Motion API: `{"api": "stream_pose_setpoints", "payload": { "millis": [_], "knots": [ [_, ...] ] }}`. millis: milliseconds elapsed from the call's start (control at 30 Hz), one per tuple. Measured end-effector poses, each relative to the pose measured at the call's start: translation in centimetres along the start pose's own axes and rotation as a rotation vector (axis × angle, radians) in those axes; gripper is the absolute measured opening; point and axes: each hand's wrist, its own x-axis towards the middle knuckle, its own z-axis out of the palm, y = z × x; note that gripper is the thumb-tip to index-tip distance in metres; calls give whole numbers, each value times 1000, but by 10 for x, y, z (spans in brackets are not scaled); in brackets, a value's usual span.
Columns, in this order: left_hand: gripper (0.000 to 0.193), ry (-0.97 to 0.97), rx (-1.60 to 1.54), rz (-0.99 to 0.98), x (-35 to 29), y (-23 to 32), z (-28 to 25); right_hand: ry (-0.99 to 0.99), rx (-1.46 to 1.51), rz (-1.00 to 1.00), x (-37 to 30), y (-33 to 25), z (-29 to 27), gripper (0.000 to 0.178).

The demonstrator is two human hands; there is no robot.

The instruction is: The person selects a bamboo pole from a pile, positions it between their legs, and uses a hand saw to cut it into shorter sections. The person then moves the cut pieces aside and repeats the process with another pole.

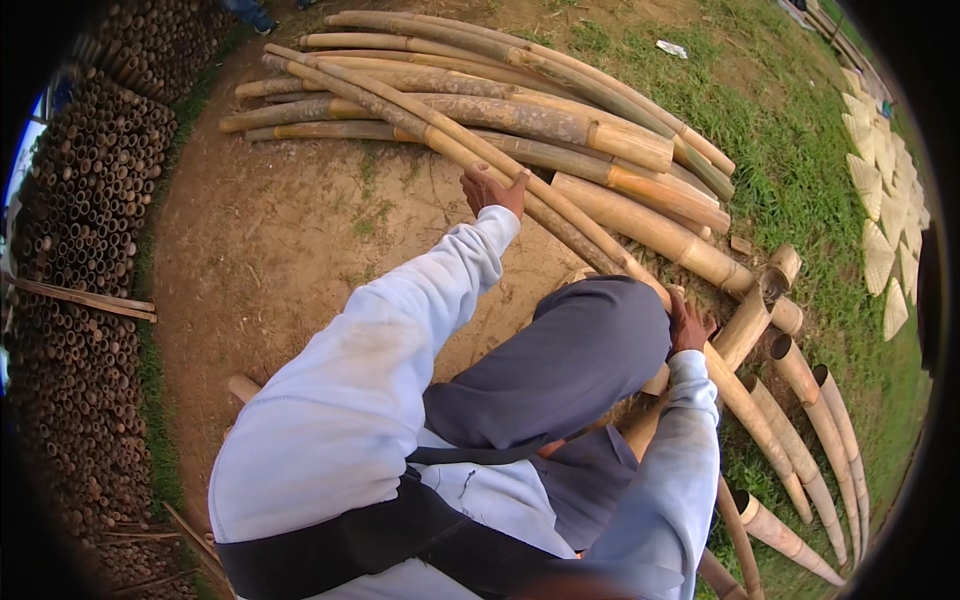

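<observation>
No text, number or sign could be read: the thin dark strokes (467, 484) on the pale blue cloth shirt (320, 410) formed no legible characters, and the crumpled white scrap (672, 48) looked too small.

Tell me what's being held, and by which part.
A long bamboo pole: left hand partway along, right hand beside the knee. Whether the adjoining pole is held too is unclear.

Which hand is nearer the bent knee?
The right hand, at the slanting bamboo right beside the trousered knee. The left hand is set farther up, nearer the bamboo pile.
</observation>
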Motion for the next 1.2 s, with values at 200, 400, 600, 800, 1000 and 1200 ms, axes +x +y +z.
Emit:
{"api": "stream_pose_setpoints", "payload": {
  "millis": [200, 400, 600, 800, 1000, 1200],
  "knots": [
    [90, -585, 422, 1187, -33, 65, 21, 29, -9, -17, 6, -3, 0, 64],
    [90, -920, 707, 1254, -29, 62, 47, -29, -35, 14, 4, -6, -5, 69],
    [76, -756, 623, 1413, -33, 24, 54, 77, -53, -59, -4, -2, 8, 72],
    [66, -625, 440, 1471, -37, 11, 49, 236, -42, -148, -12, 6, 20, 74],
    [61, -497, 450, 1536, -38, 6, 50, 245, 99, -154, -10, 7, 12, 62],
    [64, -539, 499, 1519, -36, 10, 51, 233, 131, -150, -5, 7, 3, 56]
  ]
}}
